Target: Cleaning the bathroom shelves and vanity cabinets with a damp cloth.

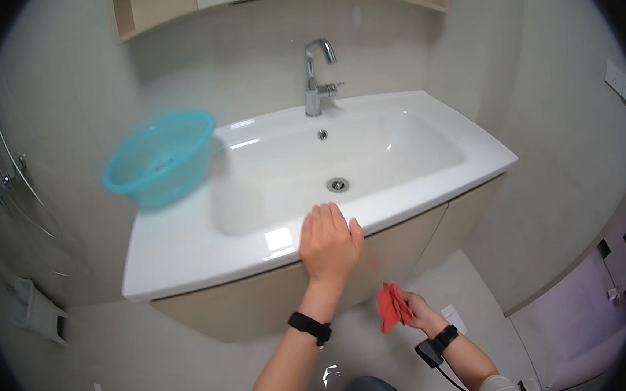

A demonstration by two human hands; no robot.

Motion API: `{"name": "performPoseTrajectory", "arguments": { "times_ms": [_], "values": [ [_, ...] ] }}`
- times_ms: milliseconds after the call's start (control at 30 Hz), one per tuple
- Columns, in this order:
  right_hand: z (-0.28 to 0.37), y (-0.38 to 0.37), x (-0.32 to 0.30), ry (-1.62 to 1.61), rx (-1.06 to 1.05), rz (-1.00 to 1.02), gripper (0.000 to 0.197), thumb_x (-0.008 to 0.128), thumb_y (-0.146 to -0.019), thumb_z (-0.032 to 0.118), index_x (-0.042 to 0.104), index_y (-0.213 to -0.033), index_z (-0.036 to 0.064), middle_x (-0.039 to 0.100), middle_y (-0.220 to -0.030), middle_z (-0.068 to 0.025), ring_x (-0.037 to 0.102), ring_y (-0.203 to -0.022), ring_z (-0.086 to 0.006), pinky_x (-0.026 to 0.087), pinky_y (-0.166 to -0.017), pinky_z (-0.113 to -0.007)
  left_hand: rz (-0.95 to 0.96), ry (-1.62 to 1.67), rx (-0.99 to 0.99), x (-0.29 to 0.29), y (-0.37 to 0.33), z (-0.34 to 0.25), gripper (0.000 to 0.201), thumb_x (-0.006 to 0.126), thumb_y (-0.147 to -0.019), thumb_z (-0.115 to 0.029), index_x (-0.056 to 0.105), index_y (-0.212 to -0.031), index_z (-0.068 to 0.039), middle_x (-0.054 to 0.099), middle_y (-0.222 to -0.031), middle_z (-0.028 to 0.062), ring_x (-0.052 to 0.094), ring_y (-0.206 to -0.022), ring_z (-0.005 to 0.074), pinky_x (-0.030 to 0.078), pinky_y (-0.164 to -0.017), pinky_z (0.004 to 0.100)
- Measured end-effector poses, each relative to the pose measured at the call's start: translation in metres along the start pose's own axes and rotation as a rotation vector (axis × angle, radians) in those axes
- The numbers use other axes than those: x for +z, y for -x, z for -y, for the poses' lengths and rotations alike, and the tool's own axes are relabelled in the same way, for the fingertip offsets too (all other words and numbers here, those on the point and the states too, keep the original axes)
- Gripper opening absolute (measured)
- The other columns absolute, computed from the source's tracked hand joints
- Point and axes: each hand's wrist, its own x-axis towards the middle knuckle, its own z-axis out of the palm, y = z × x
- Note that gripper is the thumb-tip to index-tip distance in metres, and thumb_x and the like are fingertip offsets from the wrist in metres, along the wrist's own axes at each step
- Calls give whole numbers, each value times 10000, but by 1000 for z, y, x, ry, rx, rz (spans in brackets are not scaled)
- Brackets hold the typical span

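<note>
My left hand [329,244] lies on the front rim of the white sink [430,192]. Its fingers are stretched out side by side, the thumb is a little apart, and nothing is in it. Lower and to the right, my right hand [419,313] grips a crumpled red cloth [392,307], which hangs in front of the beige cabinet [248,303]. A turquoise plastic basin [172,184] stands on the left end of the sink top, and small dark marks show inside it. At the back of the sink rises a chrome faucet [311,85].
A drain [338,185] sits in the sink's bottom. Overhead hangs a mirror cabinet [166,8] with open side shelves. Left on the wall are a shower hose [11,149] and, lower, a white bin-like container [37,309]. Wall switches [621,87] are at right.
</note>
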Motion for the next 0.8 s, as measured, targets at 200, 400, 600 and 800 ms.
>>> {"name": "performPoseTrajectory", "arguments": {
  "times_ms": [200,400,600,800],
  "values": [
    [24,97,97,393,-45,126,409,529,-878,197,425,-1224,5,569,-1080,-103,578,-945,-200,471,-842,-315,179,36,-78,-15,-9,-6,415,519,-780,-254,545,-1066,45,565,-1044,186,532,-1004,301,370,-939,387],
    [79,158,164,652,-163,46,440,551,-845,80,405,-1252,-1,563,-1089,-80,561,-972,-156,460,-837,-275,424,100,-174,-35,-19,0,455,474,-840,-282,486,-1158,43,520,-1158,186,455,-1136,282,288,-1008,389],
    [136,178,273,344,-116,-5,376,448,-918,224,440,-1222,2,556,-1128,-87,556,-995,-151,452,-850,-275,835,612,-445,-123,-62,-11,476,438,-890,-360,475,-1198,1,519,-1184,186,447,-1157,302,295,-1000,381],
    [114,119,377,333,4,222,387,377,-946,289,458,-1199,7,562,-1119,-87,551,-986,-164,431,-856,-286,925,1225,-1051,-187,-100,44,320,585,-859,-268,523,-1068,-34,582,-1042,87,548,-997,153,447,-834,312]
  ]
}}
